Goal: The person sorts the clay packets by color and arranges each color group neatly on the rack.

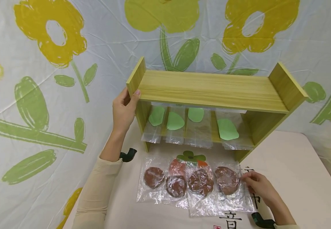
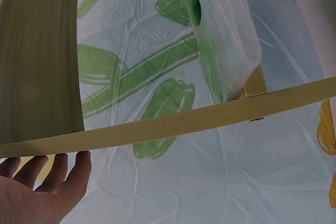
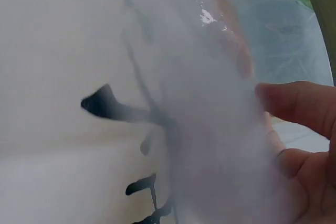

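At the upper left corner of a small wooden shelf, my left hand grips the side panel, thumb in front. In the left wrist view, fingertips of the left hand meet the edge of that panel. My right hand pinches the right edge of a clear plastic bag with a brown round piece inside. Close up in the right wrist view, the bag's film is blurred beside the right thumb and fingers. Similar bags with brown pieces lie to its left, overlapping.
On the shelf's lower board, several clear bags with green paper shapes hang over the front edge. The table bears black characters and a printed flower. Behind stands a flowered cloth.
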Available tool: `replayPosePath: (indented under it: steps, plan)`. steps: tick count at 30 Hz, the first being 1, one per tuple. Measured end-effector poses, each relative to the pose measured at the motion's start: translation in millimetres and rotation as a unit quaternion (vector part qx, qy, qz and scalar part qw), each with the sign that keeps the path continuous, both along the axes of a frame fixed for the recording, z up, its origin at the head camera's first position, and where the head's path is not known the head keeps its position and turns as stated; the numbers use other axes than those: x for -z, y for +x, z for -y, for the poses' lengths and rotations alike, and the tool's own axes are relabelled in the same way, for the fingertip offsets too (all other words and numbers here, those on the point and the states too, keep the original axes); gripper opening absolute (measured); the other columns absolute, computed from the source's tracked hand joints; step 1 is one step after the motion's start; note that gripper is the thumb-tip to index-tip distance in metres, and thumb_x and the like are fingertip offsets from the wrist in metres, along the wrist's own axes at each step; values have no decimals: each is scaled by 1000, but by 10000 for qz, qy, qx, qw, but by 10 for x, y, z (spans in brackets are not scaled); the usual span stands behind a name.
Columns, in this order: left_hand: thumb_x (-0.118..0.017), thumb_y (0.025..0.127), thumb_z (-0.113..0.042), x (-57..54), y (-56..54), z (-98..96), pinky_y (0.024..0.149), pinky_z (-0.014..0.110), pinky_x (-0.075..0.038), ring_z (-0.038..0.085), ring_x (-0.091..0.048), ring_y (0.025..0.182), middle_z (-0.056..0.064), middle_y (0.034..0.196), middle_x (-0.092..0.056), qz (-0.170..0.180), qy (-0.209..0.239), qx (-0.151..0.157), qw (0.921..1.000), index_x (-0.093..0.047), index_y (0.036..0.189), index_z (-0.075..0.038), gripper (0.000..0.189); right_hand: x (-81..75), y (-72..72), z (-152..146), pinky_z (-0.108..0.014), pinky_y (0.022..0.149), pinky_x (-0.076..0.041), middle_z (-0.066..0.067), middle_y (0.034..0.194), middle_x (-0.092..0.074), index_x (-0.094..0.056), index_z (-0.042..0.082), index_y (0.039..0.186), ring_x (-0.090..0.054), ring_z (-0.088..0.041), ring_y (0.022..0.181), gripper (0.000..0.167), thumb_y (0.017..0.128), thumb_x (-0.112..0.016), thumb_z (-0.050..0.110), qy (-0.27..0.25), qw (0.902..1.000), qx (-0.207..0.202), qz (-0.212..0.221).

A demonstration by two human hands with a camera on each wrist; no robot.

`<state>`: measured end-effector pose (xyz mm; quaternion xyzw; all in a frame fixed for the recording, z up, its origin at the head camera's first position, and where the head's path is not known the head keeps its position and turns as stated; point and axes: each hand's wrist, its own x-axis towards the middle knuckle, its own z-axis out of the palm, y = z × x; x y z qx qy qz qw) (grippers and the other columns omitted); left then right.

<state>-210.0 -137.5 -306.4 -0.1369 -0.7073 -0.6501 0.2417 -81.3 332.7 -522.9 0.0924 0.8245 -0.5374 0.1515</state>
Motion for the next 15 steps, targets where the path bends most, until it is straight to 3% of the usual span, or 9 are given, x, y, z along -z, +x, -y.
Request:
replayPosePath:
  steps: [5, 10, 15]
  plan:
    - [-65, 100, -23, 161, -166, 69, 90, 42, -53, 23, -64, 111, 8, 129, -65, -41, 25, -9, 10000, -60, 140, -13, 42, 10, 27, -7, -35, 68, -55, -8, 96, -54, -47, -9, 115, -58, -17, 79, 22, 107, -44, 12, -1028, 9943, -66, 267]
    - [-66, 99, -28, 159, -157, 72, 89, 40, -54, 23, -64, 110, 6, 126, -66, -131, 21, 23, 9999, -63, 138, -18, 40, 66, 43, -34, -40, 74, -58, -10, 102, -57, -40, -4, 124, -65, -21, 88, 27, 106, -50, 12, -1973, 9793, -242, 382]
    - [-66, 99, -29, 145, -140, 65, 88, 39, -54, 24, -64, 110, 6, 125, -67, -157, 21, 33, 9999, -63, 138, -17, 40, 106, 82, -48, -44, 81, -57, -12, 109, -66, -41, -7, 134, -68, -26, 96, 34, 104, -51, 5, -2773, 9564, -827, 398]
